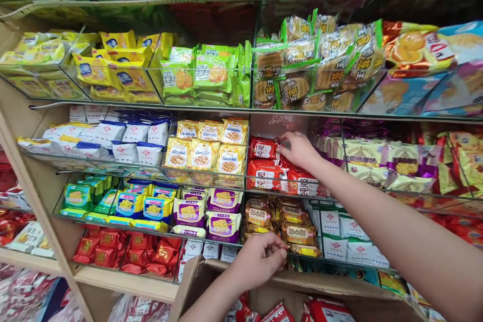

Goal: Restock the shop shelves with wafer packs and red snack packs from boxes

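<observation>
My right hand [296, 149] reaches into a middle shelf compartment, its fingers closed on the right end of a small red snack packet [263, 148] with white lettering. That packet lies on top of other red packets [264, 175] of the same kind, behind a clear front panel. My left hand [259, 260] hovers above the rim of an open cardboard box [320, 282]. Its fingers are loosely curled, with a gap to the thumb and nothing seen in them. More red packets [328, 310] lie inside the box, partly cut off by the lower picture edge.
Yellow cookie packets [199, 153] fill the compartment to the left, and purple-and-cream packets [370, 158] sit to the right, partly behind my right arm. Brown packets [298, 231] lie below. A glass shelf edge [320, 113] runs above my right hand.
</observation>
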`<state>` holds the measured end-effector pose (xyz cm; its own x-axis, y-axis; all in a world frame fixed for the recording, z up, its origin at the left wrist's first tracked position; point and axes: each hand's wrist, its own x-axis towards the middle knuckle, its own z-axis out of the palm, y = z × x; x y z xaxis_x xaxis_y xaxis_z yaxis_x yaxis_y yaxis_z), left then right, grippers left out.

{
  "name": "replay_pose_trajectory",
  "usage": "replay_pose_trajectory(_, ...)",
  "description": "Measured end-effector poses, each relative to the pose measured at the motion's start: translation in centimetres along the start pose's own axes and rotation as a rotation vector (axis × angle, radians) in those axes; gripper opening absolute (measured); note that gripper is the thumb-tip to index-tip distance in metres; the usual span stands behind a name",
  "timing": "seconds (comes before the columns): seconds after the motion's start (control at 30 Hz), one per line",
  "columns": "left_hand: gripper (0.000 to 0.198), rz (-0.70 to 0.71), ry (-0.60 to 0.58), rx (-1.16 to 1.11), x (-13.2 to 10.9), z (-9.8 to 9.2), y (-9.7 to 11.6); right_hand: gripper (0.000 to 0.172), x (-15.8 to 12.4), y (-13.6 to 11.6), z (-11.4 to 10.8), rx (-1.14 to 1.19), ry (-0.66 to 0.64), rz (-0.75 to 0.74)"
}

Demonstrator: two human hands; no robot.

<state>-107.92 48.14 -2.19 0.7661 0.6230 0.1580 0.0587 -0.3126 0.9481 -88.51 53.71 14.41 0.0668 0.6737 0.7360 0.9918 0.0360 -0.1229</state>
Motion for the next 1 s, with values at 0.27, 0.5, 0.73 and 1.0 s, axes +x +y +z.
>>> replay_pose_trajectory(0.27,0.017,-0.009,0.007,-0.177,0.0,-0.1,0.2,0.007,-15.0,-5.5,-6.3,0.37,0.096,-0.414)
replay_pose_trajectory(0.5,0.009,-0.042,0.01,-0.247,0.6,0.2,-0.2,0.022,-31.5,-3.4,3.8,0.317,-0.855,0.01)
replay_pose_trajectory(0.73,0.014,-0.012,0.017,-0.24,0.6,0.1,-0.3,0.056,-35.3,-2.0,10.6,0.244,-0.912,0.298)
replay_pose_trajectory(1.0,0.024,-0.001,0.007,-0.223,0.5,-0.1,-0.4,0.016,-33.6,-3.0,8.0,0.242,-0.892,0.248)
